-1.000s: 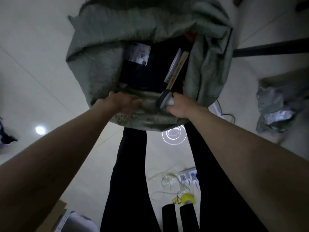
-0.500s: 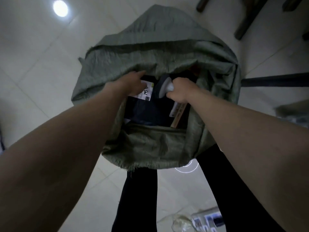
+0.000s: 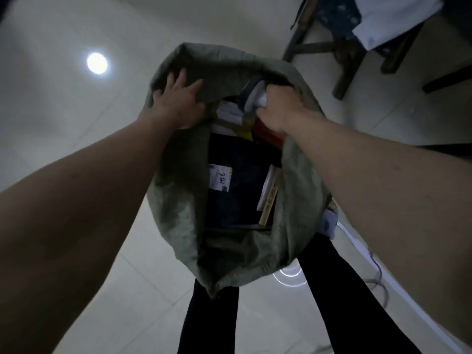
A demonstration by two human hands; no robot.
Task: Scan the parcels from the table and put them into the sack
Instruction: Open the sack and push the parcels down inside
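Observation:
A grey-green woven sack [image 3: 176,215] stands open on the floor between my arms. Inside lies a dark parcel [image 3: 240,195] with a white label, a flat cardboard parcel [image 3: 268,200] on edge at its right, and white and red parcels [image 3: 265,131] at the far end. My left hand [image 3: 178,103] lies on the sack's far left rim with its fingers spread over the cloth. My right hand [image 3: 278,108] grips the handle of a grey and white scanner [image 3: 251,97] at the far right rim.
Wooden table legs [image 3: 344,62] and a dark chair with cloth stand at the upper right. A cable [image 3: 375,274] runs along the floor at the right. My dark trouser legs [image 3: 212,323] are below the sack. The floor is pale tile with a lamp's reflection.
Both hands have moved from the sack's near rim over its mouth to its far rim. The right hand still holds the scanner. The view has shifted so the sack sits lower.

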